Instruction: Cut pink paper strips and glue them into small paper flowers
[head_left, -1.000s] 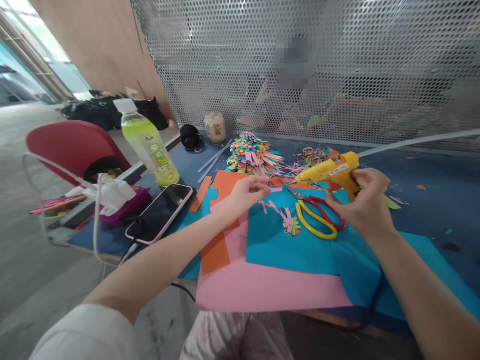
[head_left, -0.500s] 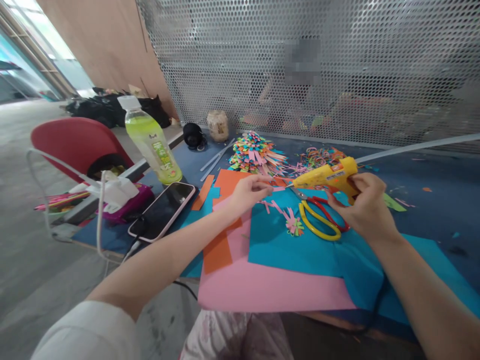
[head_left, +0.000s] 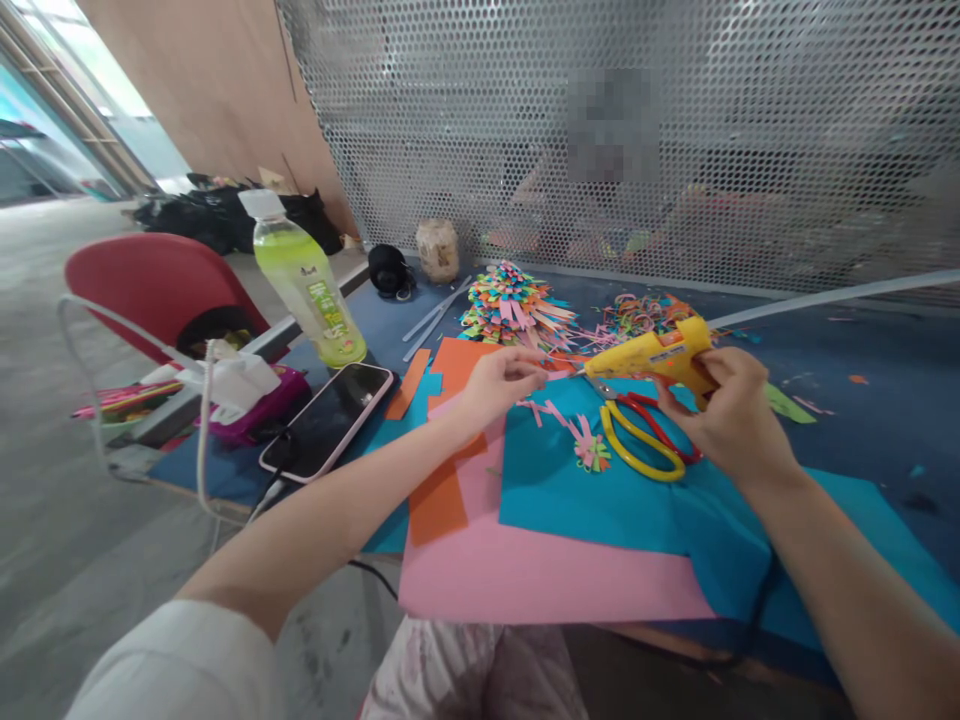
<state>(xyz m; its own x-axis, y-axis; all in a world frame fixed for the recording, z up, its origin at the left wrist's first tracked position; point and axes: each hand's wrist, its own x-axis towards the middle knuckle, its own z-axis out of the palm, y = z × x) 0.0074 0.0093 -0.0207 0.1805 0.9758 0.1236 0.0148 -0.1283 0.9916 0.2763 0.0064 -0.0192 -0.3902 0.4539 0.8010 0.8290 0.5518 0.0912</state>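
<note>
My right hand (head_left: 731, 405) is wrapped round the handle of a yellow hot glue gun (head_left: 649, 355), with a clear glue stick (head_left: 832, 300) jutting from its back. The nozzle points left and meets the end of a small pink paper strip (head_left: 557, 375). My left hand (head_left: 506, 385) pinches that strip between its fingertips. Below the gun lie scissors (head_left: 641, 445) with one yellow and one red handle loop. Beside them, a small tuft of pink, green and orange strips (head_left: 589, 445) rests on a blue sheet (head_left: 592, 510).
Behind my hands stands a cone of curled paper strips (head_left: 514, 305), near a heap of loose strips (head_left: 645, 315). Pink (head_left: 540, 580) and orange sheets (head_left: 439, 500) lie underneath. To the left are a phone (head_left: 330, 420), a drink bottle (head_left: 307, 285) and a purple tissue box (head_left: 255, 405).
Both hands stay nearly in place. The glue gun's tip has shifted very slightly left along the strip; the whole view has moved a little.
</note>
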